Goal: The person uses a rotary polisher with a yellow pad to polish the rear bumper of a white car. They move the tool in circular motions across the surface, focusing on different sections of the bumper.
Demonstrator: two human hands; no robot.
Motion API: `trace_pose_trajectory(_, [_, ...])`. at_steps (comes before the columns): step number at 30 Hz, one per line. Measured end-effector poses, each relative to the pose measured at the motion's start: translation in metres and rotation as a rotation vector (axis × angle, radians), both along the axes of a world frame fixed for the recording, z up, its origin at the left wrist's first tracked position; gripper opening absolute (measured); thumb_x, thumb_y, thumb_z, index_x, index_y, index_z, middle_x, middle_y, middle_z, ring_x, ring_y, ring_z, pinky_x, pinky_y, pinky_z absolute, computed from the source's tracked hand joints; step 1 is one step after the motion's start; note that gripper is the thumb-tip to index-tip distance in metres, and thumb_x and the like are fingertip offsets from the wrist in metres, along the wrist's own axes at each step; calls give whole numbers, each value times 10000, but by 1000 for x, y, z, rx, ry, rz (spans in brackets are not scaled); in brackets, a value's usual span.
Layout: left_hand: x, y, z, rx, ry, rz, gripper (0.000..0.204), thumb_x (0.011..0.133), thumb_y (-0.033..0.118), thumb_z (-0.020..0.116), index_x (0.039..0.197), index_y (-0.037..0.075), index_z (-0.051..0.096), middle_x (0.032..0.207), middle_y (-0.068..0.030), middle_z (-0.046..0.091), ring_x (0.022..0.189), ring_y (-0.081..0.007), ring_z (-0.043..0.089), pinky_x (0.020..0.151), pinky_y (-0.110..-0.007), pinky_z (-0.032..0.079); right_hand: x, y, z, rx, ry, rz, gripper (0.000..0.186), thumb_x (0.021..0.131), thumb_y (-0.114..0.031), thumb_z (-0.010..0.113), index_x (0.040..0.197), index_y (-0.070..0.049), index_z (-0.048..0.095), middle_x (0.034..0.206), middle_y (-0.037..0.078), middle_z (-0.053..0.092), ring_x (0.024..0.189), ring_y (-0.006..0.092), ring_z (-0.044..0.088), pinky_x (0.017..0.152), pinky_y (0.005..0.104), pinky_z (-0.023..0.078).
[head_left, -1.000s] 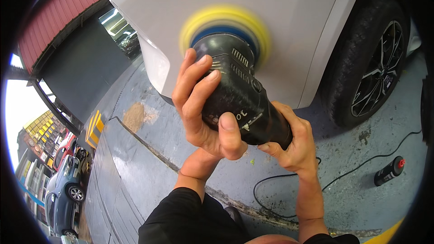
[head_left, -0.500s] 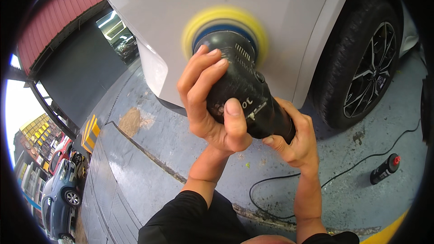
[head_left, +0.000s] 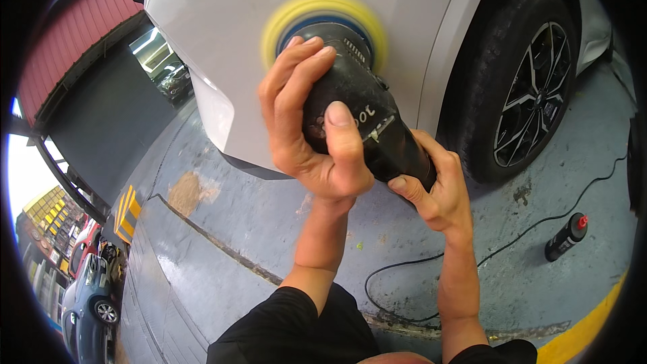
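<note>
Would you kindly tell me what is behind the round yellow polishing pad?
A smooth off-white car panel shows around the round yellow polishing pad; the patch directly behind the pad is covered, so its surface cannot be seen.

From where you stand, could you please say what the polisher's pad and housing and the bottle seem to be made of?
Yellow pad: probably foam, matte, though motion blur hides its texture. Black housing: likely hard plastic, scuffed and slightly glossy, with slotted vents. Black bottle: perhaps plastic, judging by its smooth, slightly shiny surface.
</note>
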State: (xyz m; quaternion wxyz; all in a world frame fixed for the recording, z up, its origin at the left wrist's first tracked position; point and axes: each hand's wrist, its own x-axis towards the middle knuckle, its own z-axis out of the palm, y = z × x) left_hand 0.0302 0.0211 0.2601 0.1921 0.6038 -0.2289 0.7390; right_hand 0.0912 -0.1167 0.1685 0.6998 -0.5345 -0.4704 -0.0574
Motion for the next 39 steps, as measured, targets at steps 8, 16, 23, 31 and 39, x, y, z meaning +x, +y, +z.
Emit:
trace_pose_trajectory(8, [14,-13,16,25,-31,-67,415,772,102,622,1139,-45,748,1215,-220,686,1194,-363,632,1093,-485,479,4,-8,4,8,62,23,695,842,-500,861,1224,48,672,911,118,751,842,178,704,793,312,553])
trace_pose_trajectory(16, [14,-12,22,30,-30,-59,362,769,62,647,1103,-16,761,1185,-192,690,1145,-345,647,1064,-452,490,3,-3,3,29,74,32,676,853,-484,849,1229,45,659,925,122,755,866,168,701,808,317,552])
trace_pose_trajectory(23, [-16,14,10,-141,-46,-33,372,871,138,589,1165,-49,719,1255,-213,672,1252,-351,615,1143,-491,439,-15,17,18,-108,-28,-3,678,809,-486,879,1232,-2,663,955,204,768,924,376,779,811,410,585])
trace_pose_trajectory(31, [-30,29,18,-278,-178,-82,402,909,122,519,1224,-68,679,1322,-246,644,1247,-322,621,1102,-457,499,-11,22,39,-204,-235,86,920,780,-358,922,1493,-70,418,1098,203,743,1001,331,757,838,403,559])
trace_pose_trajectory(39, [-1,-14,41,-177,-82,-1,350,875,112,576,1153,-55,709,1245,-196,667,1205,-322,621,1103,-453,460,15,-11,41,-52,-336,-33,879,833,-348,874,1546,-82,435,1254,227,712,1109,378,733,957,416,569])
